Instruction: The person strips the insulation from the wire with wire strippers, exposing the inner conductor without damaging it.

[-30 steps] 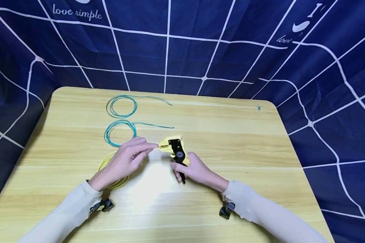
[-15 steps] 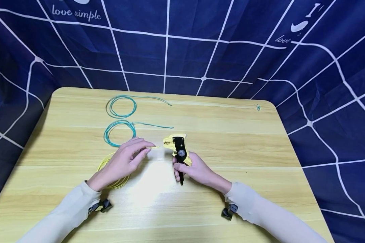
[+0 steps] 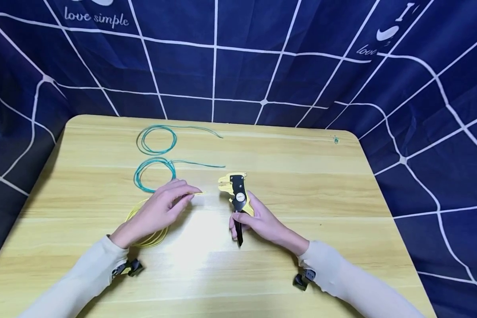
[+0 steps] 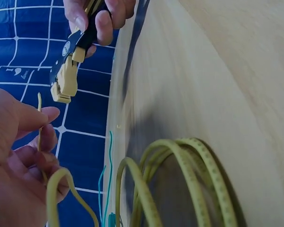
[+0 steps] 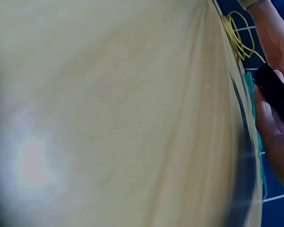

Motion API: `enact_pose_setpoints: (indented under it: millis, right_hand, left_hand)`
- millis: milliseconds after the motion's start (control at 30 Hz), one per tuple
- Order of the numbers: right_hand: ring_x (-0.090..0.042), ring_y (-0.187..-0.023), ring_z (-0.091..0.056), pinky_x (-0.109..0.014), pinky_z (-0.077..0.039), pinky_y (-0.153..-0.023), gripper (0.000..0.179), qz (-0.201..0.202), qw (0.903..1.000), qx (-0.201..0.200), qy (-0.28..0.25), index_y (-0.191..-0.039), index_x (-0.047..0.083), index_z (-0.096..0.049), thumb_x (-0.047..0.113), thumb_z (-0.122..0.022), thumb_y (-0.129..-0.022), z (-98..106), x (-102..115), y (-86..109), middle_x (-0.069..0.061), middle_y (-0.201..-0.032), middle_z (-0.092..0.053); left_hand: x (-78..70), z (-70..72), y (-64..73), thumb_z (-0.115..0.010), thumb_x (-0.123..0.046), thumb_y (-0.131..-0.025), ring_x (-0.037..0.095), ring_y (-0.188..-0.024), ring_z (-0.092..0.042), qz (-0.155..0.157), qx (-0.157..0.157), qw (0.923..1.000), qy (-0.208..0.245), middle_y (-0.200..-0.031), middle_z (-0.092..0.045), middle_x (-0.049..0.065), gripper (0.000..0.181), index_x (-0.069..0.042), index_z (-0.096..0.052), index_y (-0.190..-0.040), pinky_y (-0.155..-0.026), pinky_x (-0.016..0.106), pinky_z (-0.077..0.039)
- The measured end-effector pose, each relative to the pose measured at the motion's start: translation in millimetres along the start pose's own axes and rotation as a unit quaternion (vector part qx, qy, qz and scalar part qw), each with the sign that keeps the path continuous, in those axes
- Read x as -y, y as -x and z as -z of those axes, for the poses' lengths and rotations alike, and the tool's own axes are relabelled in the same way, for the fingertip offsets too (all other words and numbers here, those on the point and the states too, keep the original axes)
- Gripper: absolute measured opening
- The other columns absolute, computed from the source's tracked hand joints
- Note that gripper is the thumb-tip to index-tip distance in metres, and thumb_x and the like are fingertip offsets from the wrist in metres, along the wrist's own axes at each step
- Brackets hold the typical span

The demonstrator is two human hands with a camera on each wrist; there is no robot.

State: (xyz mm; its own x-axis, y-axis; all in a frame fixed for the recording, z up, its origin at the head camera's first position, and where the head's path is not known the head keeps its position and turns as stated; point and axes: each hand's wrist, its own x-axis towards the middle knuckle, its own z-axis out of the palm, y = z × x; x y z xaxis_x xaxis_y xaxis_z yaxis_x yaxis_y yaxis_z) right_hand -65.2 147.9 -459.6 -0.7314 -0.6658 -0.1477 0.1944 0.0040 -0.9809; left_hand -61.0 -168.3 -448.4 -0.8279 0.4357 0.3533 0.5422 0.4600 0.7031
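Observation:
My left hand [image 3: 159,211] pinches a yellow wire [image 4: 39,102] between thumb and fingertips, its short end poking out past them. The rest of that wire lies in a yellow coil [image 3: 154,241] beneath the hand and wrist. To the right, my right hand [image 3: 262,221] grips the handles of a yellow-and-black wire stripper [image 3: 236,184]. The stripper's jaws stand apart and face the wire end, with a gap between tool and wire in the head view. In the right wrist view only a black handle [image 5: 276,94] of the tool shows, within the fingers.
Two teal wire coils lie behind the left hand, one far coil [image 3: 157,139] and one nearer coil [image 3: 143,170], their loose ends pointing right. Small teal scraps [image 3: 336,140] sit at the table's back right corner. A blue gridded curtain [image 3: 238,70] surrounds the wooden table [image 3: 322,176].
The stripper has come off the yellow wire end and moved right with my right hand, and its jaws have parted. My left hand has stayed nearly in place, still pinching the wire.

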Motion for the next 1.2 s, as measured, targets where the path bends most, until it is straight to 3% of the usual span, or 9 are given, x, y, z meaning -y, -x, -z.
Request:
enact_pose_setpoints:
  millis: [167, 367, 600, 833, 1200]
  right_hand:
    - [-0.038, -0.084, -0.077, -0.058, -0.063, -0.078, 0.062, 0.001, 1.0, 0.002, -0.007, -0.168, 0.011, -0.025, 0.008, -0.055, -0.114, 2.3, -1.6, 5.1, -0.035, -0.109, -0.069]
    - [-0.039, -0.088, -0.078, -0.058, -0.063, -0.08, 0.057, 0.002, 0.9999, -0.011, -0.009, -0.16, 0.011, -0.026, 0.012, -0.059, -0.113, 3.1, 2.0, 10.8, -0.036, -0.12, -0.066]
    - [-0.038, -0.089, -0.077, -0.06, -0.062, -0.079, 0.056, 0.01, 0.9994, -0.016, -0.029, -0.155, 0.004, -0.027, -0.001, -0.056, -0.108, 4.1, 0.6, 17.2, -0.038, -0.125, -0.059]
    - [-0.037, -0.093, -0.077, -0.063, -0.061, -0.081, 0.064, 0.019, 0.9968, -0.039, -0.068, -0.161, 0.006, -0.026, -0.004, -0.056, -0.106, 7.2, 0.3, 19.7, -0.036, -0.124, -0.061]
    - [-0.036, -0.093, -0.077, -0.062, -0.062, -0.077, 0.063, 0.05, 0.9942, -0.05, -0.08, -0.161, 0.003, -0.026, -0.008, -0.053, -0.105, 19.1, -5.6, 19.2, -0.038, -0.123, -0.059]
  left_hand:
    - [2.0, -0.3, 1.5, -0.067, 0.003, -0.105, 0.012, -0.09, -0.056, 0.006, 0.032, 0.9993, -0.016, -0.101, -0.069, 0.001, 0.028, -0.008, -0.078, -0.128, -0.078, 0.036, -0.05]
    - [3.1, 0.3, -0.9, -0.068, 0.001, -0.104, 0.017, -0.099, -0.057, -0.022, 0.066, 0.9953, -0.067, -0.103, -0.064, -0.003, 0.029, -0.007, -0.076, -0.132, -0.087, 0.04, -0.051]
    - [3.2, 1.4, 1.5, -0.072, 0.001, -0.101, 0.016, -0.091, -0.051, -0.055, 0.09, 0.9883, -0.11, -0.095, -0.056, -0.007, 0.031, -0.006, -0.075, -0.131, -0.084, 0.039, -0.046]
    - [1.0, 6.8, 6.6, -0.072, 0.001, -0.102, 0.013, -0.091, -0.054, -0.03, 0.116, 0.9858, -0.117, -0.096, -0.057, -0.009, 0.033, -0.004, -0.071, -0.135, -0.084, 0.041, -0.046]
    - [4.2, 10.7, 12.5, -0.073, -0.001, -0.102, 0.014, -0.094, -0.057, -0.001, 0.117, 0.9837, -0.137, -0.101, -0.063, -0.006, 0.031, -0.004, -0.072, -0.132, -0.083, 0.041, -0.047]
